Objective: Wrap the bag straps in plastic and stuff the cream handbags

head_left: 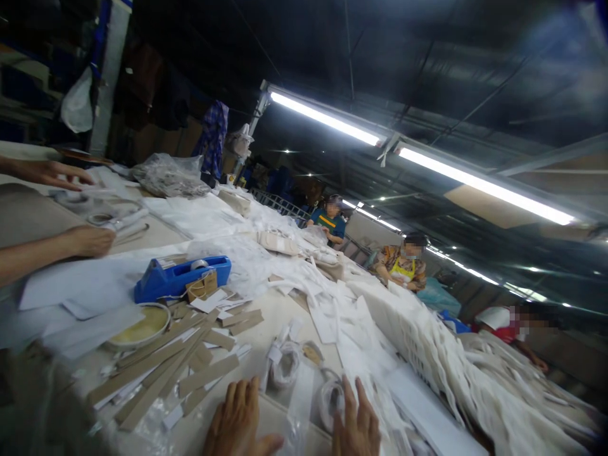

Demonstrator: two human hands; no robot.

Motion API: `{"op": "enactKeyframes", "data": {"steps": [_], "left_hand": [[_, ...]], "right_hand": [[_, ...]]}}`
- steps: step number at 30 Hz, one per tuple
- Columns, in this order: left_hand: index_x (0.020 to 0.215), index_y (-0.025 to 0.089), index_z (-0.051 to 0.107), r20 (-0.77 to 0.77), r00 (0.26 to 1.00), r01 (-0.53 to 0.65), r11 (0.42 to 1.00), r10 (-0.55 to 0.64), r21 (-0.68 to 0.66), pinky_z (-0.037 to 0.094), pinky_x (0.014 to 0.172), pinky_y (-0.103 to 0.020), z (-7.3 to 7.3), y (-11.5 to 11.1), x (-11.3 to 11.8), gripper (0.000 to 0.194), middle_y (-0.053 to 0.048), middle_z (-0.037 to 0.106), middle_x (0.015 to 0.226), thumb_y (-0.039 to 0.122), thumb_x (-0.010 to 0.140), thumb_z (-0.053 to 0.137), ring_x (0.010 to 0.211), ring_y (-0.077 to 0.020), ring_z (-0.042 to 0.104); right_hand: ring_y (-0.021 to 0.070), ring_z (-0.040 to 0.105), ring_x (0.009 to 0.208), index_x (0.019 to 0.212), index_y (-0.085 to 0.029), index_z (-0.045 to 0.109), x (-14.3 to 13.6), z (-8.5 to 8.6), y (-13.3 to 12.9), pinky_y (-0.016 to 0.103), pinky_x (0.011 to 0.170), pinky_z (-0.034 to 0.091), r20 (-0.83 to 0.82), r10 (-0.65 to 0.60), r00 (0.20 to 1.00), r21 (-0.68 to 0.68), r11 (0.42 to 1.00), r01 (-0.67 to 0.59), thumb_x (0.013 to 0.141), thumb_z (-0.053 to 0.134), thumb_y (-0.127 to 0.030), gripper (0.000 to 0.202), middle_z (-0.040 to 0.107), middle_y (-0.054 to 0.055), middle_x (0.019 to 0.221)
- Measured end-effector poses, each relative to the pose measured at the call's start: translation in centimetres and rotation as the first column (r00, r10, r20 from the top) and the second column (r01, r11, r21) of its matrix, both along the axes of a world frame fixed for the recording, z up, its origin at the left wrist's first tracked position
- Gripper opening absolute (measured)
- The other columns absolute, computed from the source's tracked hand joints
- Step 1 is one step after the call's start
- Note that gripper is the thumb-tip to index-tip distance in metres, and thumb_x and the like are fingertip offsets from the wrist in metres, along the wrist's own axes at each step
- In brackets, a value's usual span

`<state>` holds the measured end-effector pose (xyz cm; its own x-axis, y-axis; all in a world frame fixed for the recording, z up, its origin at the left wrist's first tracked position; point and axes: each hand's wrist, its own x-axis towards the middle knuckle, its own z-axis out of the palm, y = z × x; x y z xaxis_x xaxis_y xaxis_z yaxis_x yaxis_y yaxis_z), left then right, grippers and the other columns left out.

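Observation:
My left hand point(235, 418) lies palm down near the front of the table, fingers stretched and thumb out to the side. It is just right of the loose brown and white card strips point(183, 348). My right hand point(357, 421) has its fingers apart beside a coiled pale strap point(329, 402); I cannot tell whether it presses on the coil. Between and beyond my hands sits another coiled pale strap point(284, 365), with a small label on it. A clear plastic sleeve point(299, 396) stretches from there toward me.
A blue tape dispenser point(183, 278) and a round dish of yellowish stuff point(142, 324) stand left. A co-worker's hands point(90, 240) work at the far left. White foam sheets point(418, 335) pile up at the right. Other people point(401, 263) are across the table.

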<state>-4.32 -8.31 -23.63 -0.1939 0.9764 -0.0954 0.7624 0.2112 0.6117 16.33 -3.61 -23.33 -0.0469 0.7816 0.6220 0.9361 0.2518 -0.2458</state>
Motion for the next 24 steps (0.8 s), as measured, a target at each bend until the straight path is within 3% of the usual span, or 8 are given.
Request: {"op": "enactKeyframes", "data": {"steps": [2, 4, 8, 10, 12, 17, 20, 24], "left_hand": [[0.140, 0.012, 0.035, 0.022, 1.000, 0.017, 1.000, -0.017, -0.001, 0.024, 0.110, -0.048, 0.0, -0.2, 0.2, 0.078, -0.017, 0.039, 0.143, 0.039, 0.070, 0.059, 0.137, -0.0341, 0.026], [0.141, 0.010, 0.032, 0.061, 0.997, 0.040, 0.999, -0.040, 0.009, 0.020, 0.111, -0.050, 0.0, -0.5, 0.6, 0.079, -0.019, 0.035, 0.145, 0.043, 0.074, 0.057, 0.138, -0.0363, 0.022], [0.140, 0.009, 0.033, 0.166, 0.982, 0.077, 0.994, -0.090, 0.082, 0.019, 0.112, -0.051, -0.6, -0.3, 0.5, 0.072, -0.019, 0.038, 0.140, 0.032, 0.076, 0.056, 0.134, -0.0360, 0.026], [0.136, 0.011, 0.036, 0.264, 0.953, 0.103, 0.980, -0.147, 0.171, 0.024, 0.111, -0.047, -1.3, -0.3, -0.5, 0.068, -0.016, 0.044, 0.133, 0.025, 0.074, 0.058, 0.129, -0.0316, 0.033], [0.133, 0.012, 0.039, 0.412, 0.897, 0.075, 0.974, -0.159, 0.212, 0.029, 0.110, -0.044, -2.1, -0.7, -2.1, 0.066, -0.014, 0.047, 0.130, 0.021, 0.071, 0.059, 0.124, -0.0278, 0.037], [0.131, 0.016, 0.041, 0.746, 0.666, -0.077, 0.994, -0.009, 0.080, 0.045, 0.092, -0.035, -2.9, -2.9, -5.7, 0.062, -0.010, 0.056, 0.117, 0.008, 0.070, 0.051, 0.101, -0.0180, 0.054], [0.131, 0.015, 0.043, 0.820, 0.573, -0.046, 0.998, -0.008, 0.042, 0.048, 0.087, -0.030, -2.7, -3.7, -6.5, 0.063, -0.009, 0.059, 0.111, 0.001, 0.070, 0.041, 0.093, -0.0148, 0.057], [0.134, 0.013, 0.040, 0.855, 0.519, -0.027, 0.999, -0.011, 0.029, 0.049, 0.085, -0.029, -2.6, -3.8, -6.8, 0.069, -0.011, 0.058, 0.114, -0.005, 0.067, 0.034, 0.094, -0.0144, 0.058]], "right_hand": [[0.0292, 0.042, 0.128, 0.129, -0.023, 0.052, -2.8, 2.3, 0.8, 0.052, 0.102, 0.037, -0.008, 0.253, 0.967, 0.036, 0.967, -0.253, 0.091, 0.032, -0.026, 0.043, 0.042, 0.011, 0.142], [0.0232, 0.045, 0.124, 0.131, -0.024, 0.048, -6.0, 4.1, 1.9, 0.047, 0.102, 0.039, -0.036, 0.474, 0.880, 0.002, 0.880, -0.474, 0.092, 0.028, -0.019, 0.044, 0.049, 0.010, 0.134], [0.0185, 0.056, 0.107, 0.125, -0.019, 0.051, -11.1, 4.0, 4.2, 0.036, 0.092, 0.045, -0.120, 0.739, 0.663, -0.101, 0.655, -0.749, 0.092, 0.032, -0.016, 0.038, 0.062, 0.010, 0.114], [0.0176, 0.060, 0.097, 0.121, -0.018, 0.053, -11.9, 2.8, 4.8, 0.034, 0.087, 0.047, -0.134, 0.776, 0.616, -0.141, 0.600, -0.787, 0.091, 0.035, -0.016, 0.035, 0.067, 0.008, 0.103], [0.0167, 0.062, 0.092, 0.117, -0.018, 0.055, -11.7, 1.9, 5.0, 0.034, 0.088, 0.046, -0.118, 0.781, 0.614, -0.174, 0.592, -0.787, 0.092, 0.036, -0.017, 0.032, 0.069, 0.006, 0.094], [0.0156, 0.061, 0.093, 0.099, -0.022, 0.062, -10.7, 1.9, 5.6, 0.044, 0.108, 0.028, 0.022, 0.825, 0.565, -0.284, 0.547, -0.787, 0.094, 0.034, -0.023, 0.028, 0.070, 0.001, 0.094], [0.0179, 0.056, 0.106, 0.087, -0.024, 0.064, -11.2, 2.0, 5.9, 0.048, 0.113, 0.016, 0.110, 0.857, 0.503, -0.427, 0.497, -0.755, 0.095, 0.034, -0.026, 0.031, 0.069, -0.002, 0.091], [0.0176, 0.054, 0.103, 0.073, -0.024, 0.060, -12.0, 1.9, 5.6, 0.049, 0.114, 0.010, 0.179, 0.855, 0.487, -0.519, 0.503, -0.691, 0.096, 0.033, -0.027, 0.036, 0.067, -0.003, 0.082]]}}
